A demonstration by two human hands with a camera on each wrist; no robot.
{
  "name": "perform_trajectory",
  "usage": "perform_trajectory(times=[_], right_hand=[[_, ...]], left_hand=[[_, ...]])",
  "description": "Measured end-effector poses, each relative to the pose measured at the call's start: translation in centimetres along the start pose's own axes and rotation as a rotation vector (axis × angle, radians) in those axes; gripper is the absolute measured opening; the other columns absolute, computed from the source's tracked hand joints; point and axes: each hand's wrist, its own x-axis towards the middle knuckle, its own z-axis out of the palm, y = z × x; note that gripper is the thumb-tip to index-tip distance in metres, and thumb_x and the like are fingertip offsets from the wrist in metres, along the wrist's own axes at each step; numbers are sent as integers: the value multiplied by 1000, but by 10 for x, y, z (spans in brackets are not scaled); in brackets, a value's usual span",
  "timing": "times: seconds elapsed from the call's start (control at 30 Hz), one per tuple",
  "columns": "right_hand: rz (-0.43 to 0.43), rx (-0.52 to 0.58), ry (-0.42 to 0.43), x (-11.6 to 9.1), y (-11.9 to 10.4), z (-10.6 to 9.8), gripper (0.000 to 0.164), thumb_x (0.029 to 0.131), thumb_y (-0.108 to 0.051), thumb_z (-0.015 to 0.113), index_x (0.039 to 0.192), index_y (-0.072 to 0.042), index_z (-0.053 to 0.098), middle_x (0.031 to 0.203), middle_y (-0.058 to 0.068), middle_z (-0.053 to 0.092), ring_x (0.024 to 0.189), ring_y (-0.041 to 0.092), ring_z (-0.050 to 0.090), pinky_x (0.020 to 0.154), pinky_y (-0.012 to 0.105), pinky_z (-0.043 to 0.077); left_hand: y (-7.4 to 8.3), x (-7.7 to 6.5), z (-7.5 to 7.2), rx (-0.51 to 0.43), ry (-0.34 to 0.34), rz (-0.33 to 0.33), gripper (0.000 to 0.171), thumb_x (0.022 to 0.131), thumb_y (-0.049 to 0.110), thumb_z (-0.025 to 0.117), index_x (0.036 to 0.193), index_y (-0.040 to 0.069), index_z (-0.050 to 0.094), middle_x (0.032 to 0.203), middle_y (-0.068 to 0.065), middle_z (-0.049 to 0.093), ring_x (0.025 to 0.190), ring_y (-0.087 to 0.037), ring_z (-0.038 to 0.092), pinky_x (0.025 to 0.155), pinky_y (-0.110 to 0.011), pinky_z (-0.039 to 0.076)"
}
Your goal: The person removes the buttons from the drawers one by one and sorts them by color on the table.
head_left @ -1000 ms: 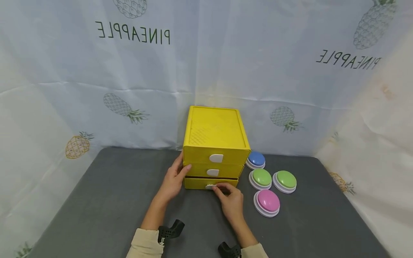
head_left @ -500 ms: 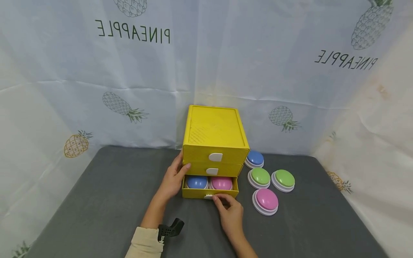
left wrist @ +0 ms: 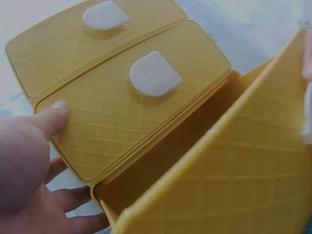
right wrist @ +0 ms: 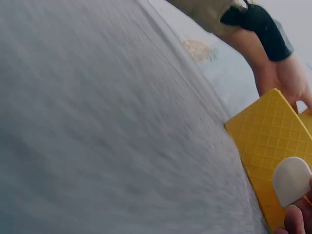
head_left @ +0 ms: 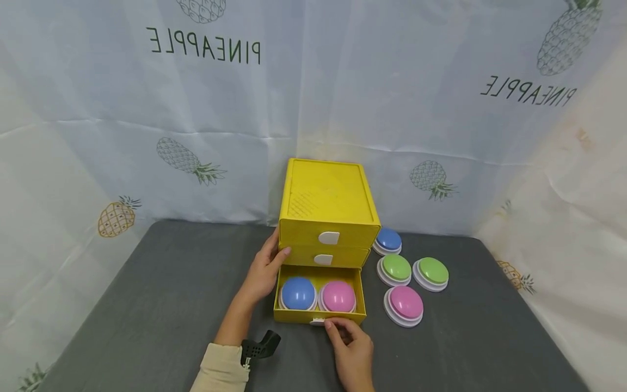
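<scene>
A yellow cabinet (head_left: 328, 190) with three stacked drawers stands in the middle of the table. My left hand (head_left: 259, 277) rests on its left side, the thumb on the middle drawer's front and the fingers along the side wall. My right hand (head_left: 354, 354) pinches the white pull tab (right wrist: 291, 180) of the bottom drawer (head_left: 289, 317), which is pulled out. Inside that drawer, a blue dome button (head_left: 298, 293) and a pink dome button (head_left: 338, 296) sit side by side on white bases. The top and middle drawers are closed.
Right of the cabinet lie a blue button (head_left: 389, 239), two green buttons (head_left: 396, 267) and a pink button (head_left: 406, 302). The grey table (head_left: 147, 305) meets a pineapple-print cloth (head_left: 235, 174) behind and at the sides.
The bottom drawer has slid out toward me with my right hand on its tab, exposing the blue and pink buttons inside. My left hand has stayed at the cabinet's side.
</scene>
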Motion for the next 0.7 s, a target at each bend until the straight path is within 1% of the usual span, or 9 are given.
perform_trajectory(times=[0.1, 0.23, 0.3, 0.37, 0.43, 0.5, 0.57, 0.63, 0.7], right_hand=[[44, -27, 5, -10, -2, -3, 6, 85, -18, 82, 84, -13, 78, 71, -2, 71, 58, -3, 54, 55, 19, 48], [97, -58, 12, -23, -7, -7, 6, 84, -17, 83, 82, -13, 78, 70, -3, 72, 56, -2, 55, 55, 20, 49], [114, -60, 5, -27, -9, -10, 6, 84, -16, 83, 82, -13, 78, 71, -3, 72, 56, -1, 56, 55, 21, 51], [138, -44, -27, -29, -10, -13, 6, 84, -17, 82, 83, -13, 79, 75, -1, 74, 58, 0, 59, 57, 21, 53], [180, 0, -98, -27, -12, -19, 10, 84, -18, 83, 88, -9, 80, 80, 4, 76, 62, 1, 64, 59, 21, 55], [228, 38, -190, -23, -15, -27, 20, 83, -21, 84, 94, -5, 80, 87, 7, 78, 67, 3, 67, 63, 20, 57], [256, 60, -272, -17, -21, -36, 27, 82, -22, 85, 99, -2, 79, 93, 10, 79, 71, 5, 70, 67, 20, 58], [243, 55, -332, -10, -29, -45, 32, 81, -23, 86, 104, -2, 78, 95, 11, 78, 74, 6, 72, 70, 20, 59], [199, 45, -355, -1, -40, -52, 32, 81, -22, 86, 106, -4, 77, 95, 9, 78, 76, 5, 72, 72, 20, 59]], left_hand=[[0, 0, 0, -3, -1, -10, 66, 107, 23, 52, 164, 20, 19, 168, -12, 25, 150, -35, 36, 120, -53, 31], [1, 0, 0, -14, -6, 2, 66, 107, 23, 52, 164, 20, 18, 168, -12, 24, 151, -35, 34, 120, -54, 31], [1, 0, 0, -20, -7, 13, 66, 107, 23, 52, 164, 19, 18, 168, -13, 24, 151, -36, 34, 120, -54, 31], [1, 0, 0, -18, -8, 15, 67, 107, 24, 52, 164, 18, 18, 168, -14, 24, 151, -38, 34, 120, -55, 31], [0, 0, 0, -13, -7, 7, 67, 107, 24, 52, 164, 18, 18, 168, -15, 24, 150, -39, 34, 120, -56, 31], [-1, -1, 0, -6, -7, -9, 67, 107, 25, 52, 164, 18, 17, 168, -14, 24, 150, -39, 34, 120, -55, 31], [-1, -1, 0, -6, -8, -18, 67, 107, 24, 52, 164, 18, 17, 168, -14, 24, 151, -38, 34, 120, -55, 31], [-1, -1, -1, -14, -10, -20, 68, 107, 24, 53, 164, 19, 17, 168, -12, 24, 152, -36, 33, 121, -53, 30], [0, -1, -1, -21, -14, -9, 68, 107, 24, 53, 164, 18, 17, 168, -12, 23, 152, -36, 33, 121, -54, 30]])
